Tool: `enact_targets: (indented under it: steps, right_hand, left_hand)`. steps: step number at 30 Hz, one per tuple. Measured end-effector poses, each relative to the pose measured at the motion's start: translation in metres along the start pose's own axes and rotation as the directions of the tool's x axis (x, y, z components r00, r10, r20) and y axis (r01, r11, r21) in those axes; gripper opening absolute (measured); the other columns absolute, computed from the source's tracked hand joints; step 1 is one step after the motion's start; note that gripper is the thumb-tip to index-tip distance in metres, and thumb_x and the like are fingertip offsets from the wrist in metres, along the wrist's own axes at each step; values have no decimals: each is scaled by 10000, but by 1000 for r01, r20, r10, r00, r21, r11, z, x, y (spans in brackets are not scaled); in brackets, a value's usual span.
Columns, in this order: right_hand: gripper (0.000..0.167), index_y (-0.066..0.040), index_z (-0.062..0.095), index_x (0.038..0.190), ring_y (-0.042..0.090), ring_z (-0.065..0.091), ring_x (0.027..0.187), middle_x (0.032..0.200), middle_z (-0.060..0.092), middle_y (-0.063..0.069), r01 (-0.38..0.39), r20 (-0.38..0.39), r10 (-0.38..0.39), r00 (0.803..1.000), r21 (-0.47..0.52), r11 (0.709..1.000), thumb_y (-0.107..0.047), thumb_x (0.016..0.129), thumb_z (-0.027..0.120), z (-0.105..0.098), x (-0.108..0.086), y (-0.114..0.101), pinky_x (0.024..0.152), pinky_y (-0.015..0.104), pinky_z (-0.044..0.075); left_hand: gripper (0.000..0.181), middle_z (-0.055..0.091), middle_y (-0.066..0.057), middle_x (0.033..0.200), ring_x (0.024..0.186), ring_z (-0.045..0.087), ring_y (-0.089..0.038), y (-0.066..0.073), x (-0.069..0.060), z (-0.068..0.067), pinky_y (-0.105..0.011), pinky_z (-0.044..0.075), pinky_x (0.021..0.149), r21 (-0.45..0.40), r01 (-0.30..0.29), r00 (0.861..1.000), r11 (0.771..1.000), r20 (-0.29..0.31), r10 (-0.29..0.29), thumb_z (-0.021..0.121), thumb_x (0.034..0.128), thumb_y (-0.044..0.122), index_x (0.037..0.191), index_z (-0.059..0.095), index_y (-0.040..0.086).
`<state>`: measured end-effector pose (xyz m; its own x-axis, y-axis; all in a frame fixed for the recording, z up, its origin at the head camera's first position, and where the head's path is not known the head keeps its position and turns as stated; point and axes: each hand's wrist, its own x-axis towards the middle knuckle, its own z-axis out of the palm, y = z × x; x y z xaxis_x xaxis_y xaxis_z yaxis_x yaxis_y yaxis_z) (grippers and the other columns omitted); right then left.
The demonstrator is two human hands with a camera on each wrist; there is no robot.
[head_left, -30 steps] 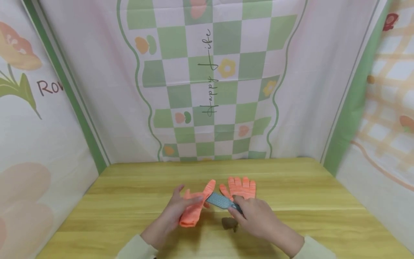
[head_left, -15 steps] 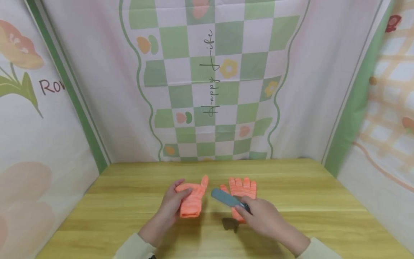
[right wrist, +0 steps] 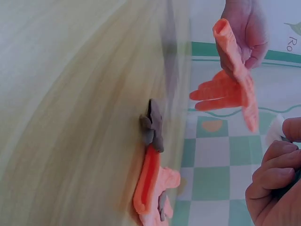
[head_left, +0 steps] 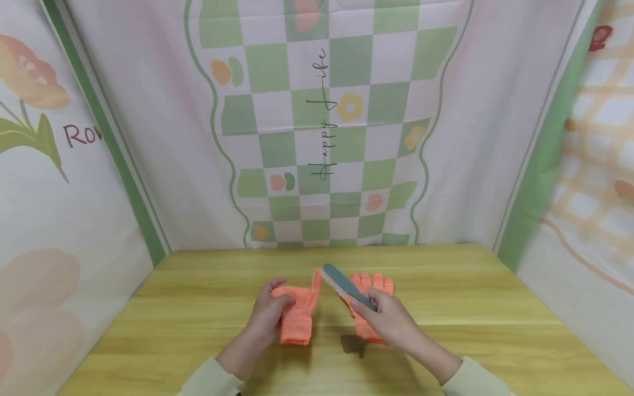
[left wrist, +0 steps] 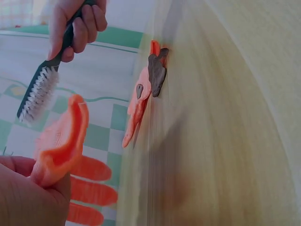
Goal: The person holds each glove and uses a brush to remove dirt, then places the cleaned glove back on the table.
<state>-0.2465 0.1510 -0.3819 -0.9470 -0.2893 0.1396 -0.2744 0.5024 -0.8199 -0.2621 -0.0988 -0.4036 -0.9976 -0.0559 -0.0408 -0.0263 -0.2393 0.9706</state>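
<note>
In the head view my left hand [head_left: 264,314] grips an orange knit glove [head_left: 297,319] above the table, thumb across its front. The glove's cuff faces me and one finger of it sticks up. My right hand [head_left: 393,320] holds a brush [head_left: 345,285] by its dark green handle; the white bristles [left wrist: 38,95] show in the left wrist view. The brush head is beside the glove's raised finger, apart from it in the left wrist view. A second orange glove [head_left: 367,331] lies flat on the table, partly hidden by the right hand and brush.
A dark brown-grey lump [head_left: 353,344] sits at the lying glove's cuff. On that glove is a smaller grey piece [right wrist: 162,205], seen in the right wrist view. The wooden table [head_left: 198,297] ends at a checked curtain [head_left: 317,209]; curtains also hang at both sides.
The brush has come off the held glove, then turned and risen so its bristles face left. The left hand has drawn the glove slightly left, with its cuff toward me.
</note>
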Motion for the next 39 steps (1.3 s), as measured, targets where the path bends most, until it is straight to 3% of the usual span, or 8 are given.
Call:
enact_targets:
  steps: [7,12,18,21,25,29,32,39]
  right_hand:
    - [354,-62,555,811,65,274,447,563,378,-47,7,-19,-7,1000,-29,1000,-378,964,601,4,1,4,404,186,211]
    - [358,-65,556,807,59,272,441,549,377,-51,12,-31,-14,999,-42,999,-382,970,590,4,0,5,400,184,205]
    - [392,-67,558,822,63,267,435,549,382,-47,-2,-31,1,1000,-36,999,-432,965,578,3,-1,4,398,185,203]
    - [399,-68,556,820,60,269,433,547,385,-46,-2,-34,0,999,-40,999,-439,965,574,3,-2,4,398,185,203]
    - [393,-74,551,815,57,276,436,549,388,-47,-2,-47,0,999,-46,999,-436,963,579,3,-2,4,400,187,207]
    - [367,-83,555,811,62,285,446,556,394,-43,-9,-66,6,998,-49,999,-416,960,594,2,-2,3,409,194,217]
    - [352,-86,561,816,62,289,450,559,398,-43,-8,-68,5,998,-50,999,-404,962,594,2,-3,2,414,196,223]
    - [376,-75,537,809,58,282,435,553,387,-44,9,-43,-11,999,-35,999,-411,977,568,1,-4,3,404,194,220]
  left_hand:
    - [621,603,-47,873,699,529,-151,-1,3,-1,-265,451,576,47,-8,999,999,-42,10,558,749,-67,1346,394,-21]
    - [415,673,-93,828,597,597,-164,0,4,-2,-215,431,498,-159,69,994,985,96,-54,438,858,-14,1268,377,-37]
    - [348,718,-133,830,488,547,-49,2,6,-6,-143,328,403,-262,235,944,936,289,-156,418,964,131,867,707,-36]
    - [370,683,-192,1090,769,677,-116,3,7,-9,-150,440,543,-266,254,913,930,382,-140,393,977,120,1112,660,-98]
    - [513,377,-263,1456,994,657,-176,5,8,-9,-132,439,535,-331,289,863,898,497,-95,314,944,37,1409,303,-176]
    - [500,618,-187,1143,765,619,-108,3,7,-7,-153,452,543,-358,293,926,887,336,-170,346,871,-19,1366,345,-86]
    - [393,550,-9,817,703,545,-88,0,7,-6,-198,478,642,-350,277,955,895,205,-215,344,826,-37,1217,386,-49]
    - [403,643,-162,1116,695,517,-57,2,8,-9,-142,367,454,-431,229,930,873,363,-66,305,798,-96,1139,515,-52]
